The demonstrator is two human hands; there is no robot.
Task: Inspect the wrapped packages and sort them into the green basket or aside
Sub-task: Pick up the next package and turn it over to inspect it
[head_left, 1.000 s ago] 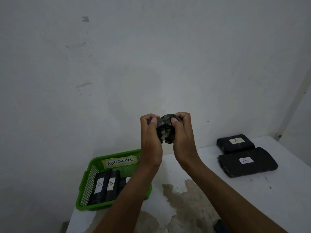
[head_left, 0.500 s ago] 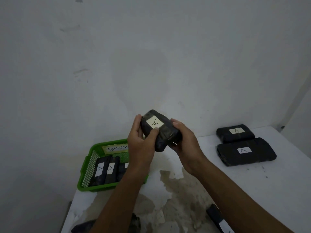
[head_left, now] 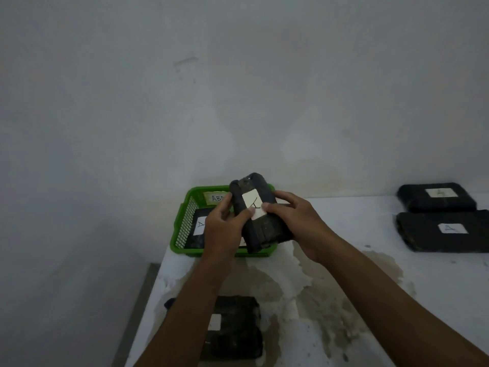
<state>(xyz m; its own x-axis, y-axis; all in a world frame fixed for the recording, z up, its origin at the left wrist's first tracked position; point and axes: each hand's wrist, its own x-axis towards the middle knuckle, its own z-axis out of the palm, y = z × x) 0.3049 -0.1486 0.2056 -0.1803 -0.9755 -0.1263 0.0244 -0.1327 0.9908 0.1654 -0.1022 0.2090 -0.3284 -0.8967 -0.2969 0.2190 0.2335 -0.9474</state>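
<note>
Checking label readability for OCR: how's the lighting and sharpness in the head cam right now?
Head view: dim, flat light with a grey-blue cast and no glare. The held package is soft; its label is partly covered by both thumbs. The green basket tag shows only "AB". Right-side packages blur toward the wide-angle edge; their labels read faintly.

A black wrapped package (head_left: pixel 258 215) with a white label marked "A" on its upper face is held lengthwise and tilted above the green basket (head_left: pixel 182 229), gripped from either side by the left hand (head_left: pixel 225 231) and right hand (head_left: pixel 296 221). The mesh-walled basket sits at the bench's far left corner, carries a paper tag beginning "AB", and holds a black labelled package (head_left: pixel 198 229). Two more black packages lie flat at the far right, the farther one (head_left: pixel 436 197) just behind the nearer one (head_left: pixel 444 231), and another (head_left: pixel 232 327) lies near the front edge.
</note>
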